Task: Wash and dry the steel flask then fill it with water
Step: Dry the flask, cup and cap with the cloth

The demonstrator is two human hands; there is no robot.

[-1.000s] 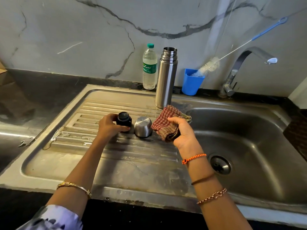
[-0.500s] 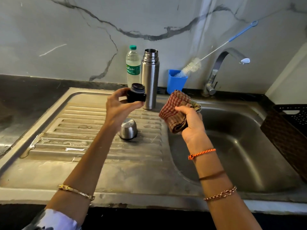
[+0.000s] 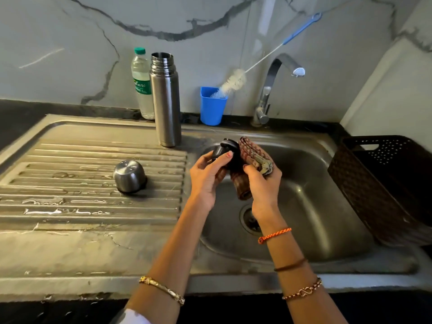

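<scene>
Over the sink bowl, the left hand (image 3: 205,176) holds a small black flask stopper (image 3: 222,150), and the right hand (image 3: 264,183) grips a red checked cloth (image 3: 251,157) against it (they touch). A tall steel flask (image 3: 165,101) stands open on the steel draining board (image 3: 70,160).

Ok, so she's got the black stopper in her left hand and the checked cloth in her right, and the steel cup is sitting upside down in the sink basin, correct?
Not quite. The head view shows the left hand holding the black stopper and the right hand the checked cloth, but the steel cup sits upside down on the ribbed draining board, not in the sink basin.
</scene>
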